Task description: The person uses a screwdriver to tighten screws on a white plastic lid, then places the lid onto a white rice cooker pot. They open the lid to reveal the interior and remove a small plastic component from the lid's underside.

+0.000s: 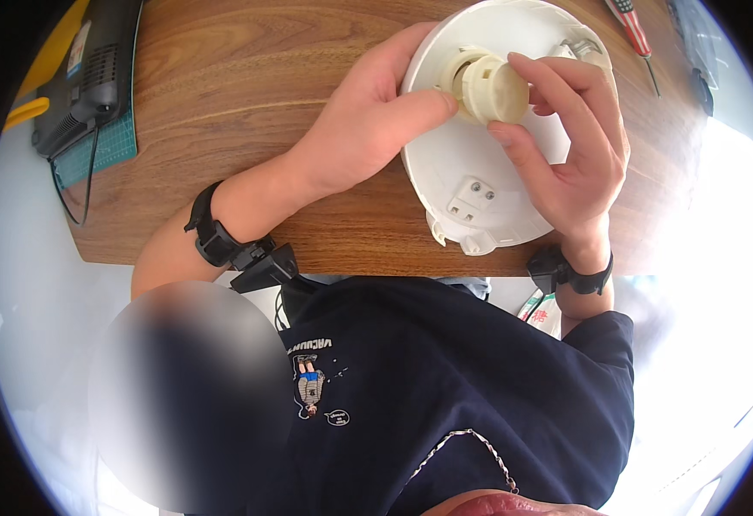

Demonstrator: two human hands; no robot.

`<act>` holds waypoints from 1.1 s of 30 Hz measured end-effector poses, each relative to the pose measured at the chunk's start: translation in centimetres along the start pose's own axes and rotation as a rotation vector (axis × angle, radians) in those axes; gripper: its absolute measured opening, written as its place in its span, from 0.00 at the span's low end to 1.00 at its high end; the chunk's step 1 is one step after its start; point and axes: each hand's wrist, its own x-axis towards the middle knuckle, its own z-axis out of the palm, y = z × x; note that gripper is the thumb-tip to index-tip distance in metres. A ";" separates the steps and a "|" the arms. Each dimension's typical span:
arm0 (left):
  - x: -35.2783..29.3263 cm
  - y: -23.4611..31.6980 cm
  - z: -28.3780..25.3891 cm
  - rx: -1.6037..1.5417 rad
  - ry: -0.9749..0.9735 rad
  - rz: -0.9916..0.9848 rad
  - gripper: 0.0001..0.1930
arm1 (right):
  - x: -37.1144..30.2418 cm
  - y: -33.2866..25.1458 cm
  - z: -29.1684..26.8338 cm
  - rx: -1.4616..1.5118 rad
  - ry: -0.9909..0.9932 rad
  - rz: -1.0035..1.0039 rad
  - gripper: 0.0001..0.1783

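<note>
A white, oval, shallow plastic housing [523, 211] is tilted over the table in front of me. My left hand [364, 125] grips its left rim, fingers out of sight behind it and thumb pressed at a raised cream ring [456, 70] inside. Against that ring sits a short cream plastic cylinder [507, 93] with a small square slot in its side. My right hand [579, 159] pinches this cylinder between thumb and fingertips; whether it is joined to the ring, I cannot tell. Lower in the housing is a small white block [473, 198] with two screws.
On the wooden table [239, 77], a screwdriver [633, 30] with a red, white and blue handle lies at the far right. A black device [92, 82] with a cable rests on a green cutting mat [120, 142] at the far left, beside something yellow [28, 112].
</note>
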 end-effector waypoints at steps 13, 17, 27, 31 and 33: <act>0.3 -1.6 -0.1 0.021 -0.046 0.156 0.28 | 0.2 -0.5 0.5 -0.093 0.022 -0.020 0.27; 0.3 -1.6 0.0 0.037 -0.049 0.157 0.28 | 0.1 -0.6 0.5 -0.141 0.028 -0.023 0.27; 0.2 -1.5 0.1 0.081 -0.027 0.177 0.28 | 0.3 -2.1 0.5 -0.209 -0.001 0.044 0.26; 0.1 -1.6 0.1 0.065 -0.032 0.151 0.29 | 0.4 -2.1 0.3 -0.201 -0.029 0.053 0.27; 0.1 -1.4 0.1 0.105 -0.019 0.136 0.29 | 0.5 -2.2 0.3 -0.205 -0.034 0.049 0.27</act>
